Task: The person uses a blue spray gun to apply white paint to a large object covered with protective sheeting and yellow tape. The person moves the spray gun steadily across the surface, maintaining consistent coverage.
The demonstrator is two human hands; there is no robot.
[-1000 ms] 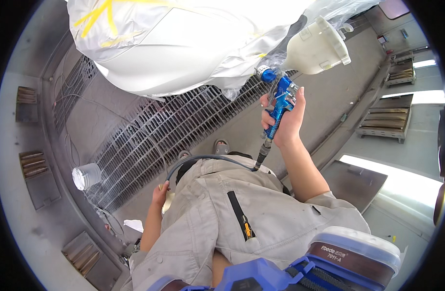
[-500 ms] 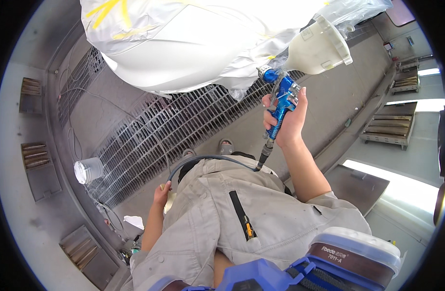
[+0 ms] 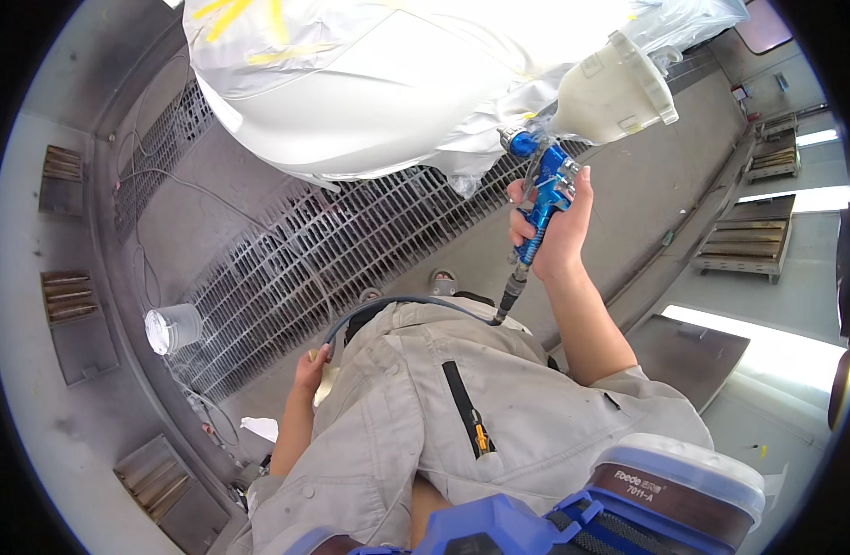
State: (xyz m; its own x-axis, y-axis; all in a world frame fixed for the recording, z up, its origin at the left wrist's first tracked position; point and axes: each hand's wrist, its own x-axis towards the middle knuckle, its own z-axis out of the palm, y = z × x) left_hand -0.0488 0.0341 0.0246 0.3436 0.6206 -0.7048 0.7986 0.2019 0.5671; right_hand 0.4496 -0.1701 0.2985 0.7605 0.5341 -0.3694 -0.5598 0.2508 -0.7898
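My right hand (image 3: 562, 222) is wrapped round the handle of a blue spray gun (image 3: 547, 190), fingers at its trigger. A cloudy white paint cup (image 3: 614, 91) sits tilted on top of the gun, whose nozzle points left. From the handle's base an air hose (image 3: 411, 300) curves across my waist to the left. Down by my left hip, my left hand (image 3: 312, 365) is closed on that hose; something pale yellowish shows beside the fingers. Ahead of the gun is a smooth white car body panel (image 3: 351, 125), bordered by white masking film (image 3: 286, 69) with yellow tape strips.
Metal floor grating (image 3: 286, 250) runs under the panel. A white bucket (image 3: 175, 327) stands at the left, near a thin cable on the floor. Walls carry slatted metal vents (image 3: 744, 239). My respirator (image 3: 675, 490) fills the lower right edge.
The panel, bucket and floor have shifted slightly right in the picture. The spray gun has moved a little right with my right hand; both grips stay the same.
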